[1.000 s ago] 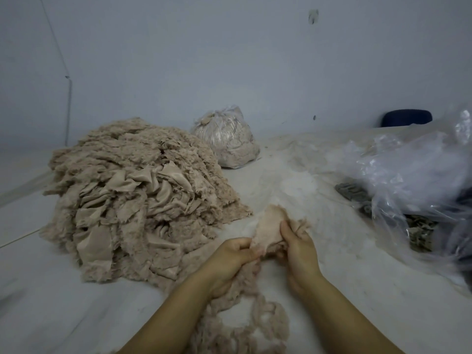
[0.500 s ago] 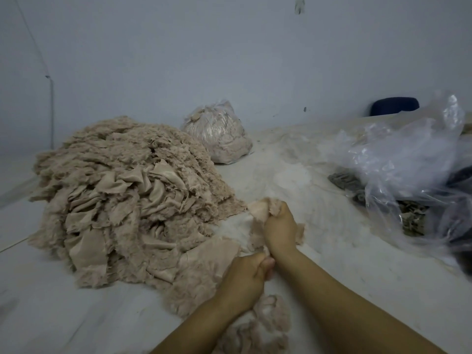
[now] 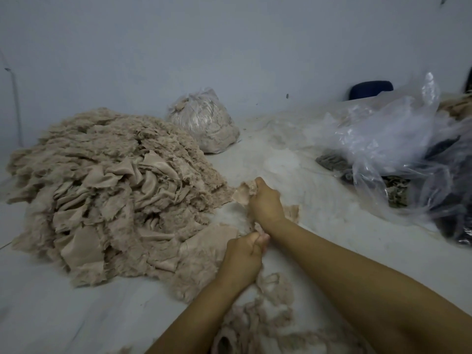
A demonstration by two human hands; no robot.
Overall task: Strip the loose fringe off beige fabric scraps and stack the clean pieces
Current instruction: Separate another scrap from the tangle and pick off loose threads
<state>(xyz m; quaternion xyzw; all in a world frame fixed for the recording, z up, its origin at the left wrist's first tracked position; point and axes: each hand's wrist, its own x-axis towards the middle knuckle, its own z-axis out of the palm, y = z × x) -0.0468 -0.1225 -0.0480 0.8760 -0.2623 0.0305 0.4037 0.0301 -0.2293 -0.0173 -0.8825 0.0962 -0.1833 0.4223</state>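
White floor (image 3: pixel 319 233): both hands grip scrap (image 3: pixel 244 194), pile (image 3: pixel 115 190) just left.

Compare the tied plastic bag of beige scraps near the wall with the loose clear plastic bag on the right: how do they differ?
The tied bag is packed full, rounded and closed at the top; the loose clear bag is crumpled, billowing and open. The tied bag holds beige material; the loose clear bag lies over dark, grey-brown stuff. The tied bag sits just behind the big scrap pile; the loose clear bag lies apart from it. Both are see-through plastic resting on the same pale surface.
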